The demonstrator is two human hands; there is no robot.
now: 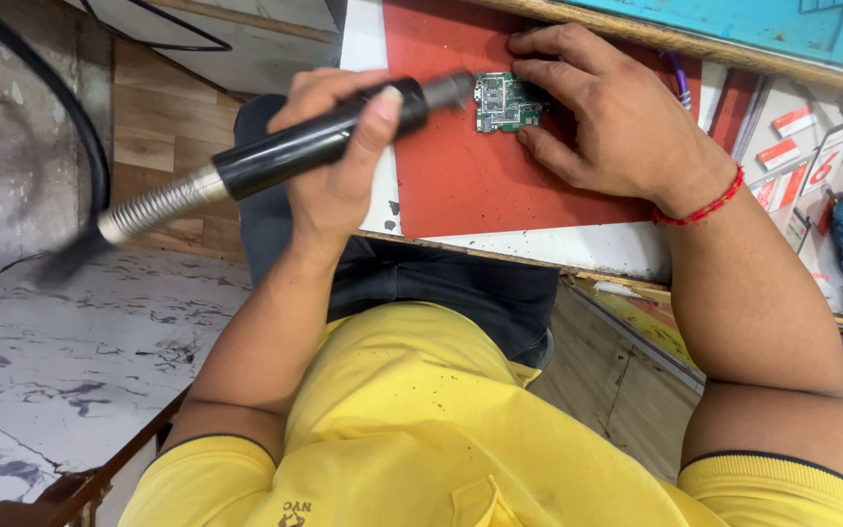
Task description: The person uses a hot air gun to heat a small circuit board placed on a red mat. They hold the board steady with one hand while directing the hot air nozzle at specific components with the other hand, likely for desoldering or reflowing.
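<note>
The left hand [339,146] grips a black hot-air wand [314,146], nozzle aimed at the small green circuit board [505,101] on the red mat [461,185] — the right hand [602,112] lies open-fingered, pinning the board's right edge steady, just beside the nozzle.

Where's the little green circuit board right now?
In the head view the green circuit board lies on the red mat near the top centre, pinned under the right hand, with the tip of the left hand's black tool beside it.

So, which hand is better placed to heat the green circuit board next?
Left: the left hand holds the black hot-air tool, nozzle at the circuit board; the right hand steadies it.
</note>
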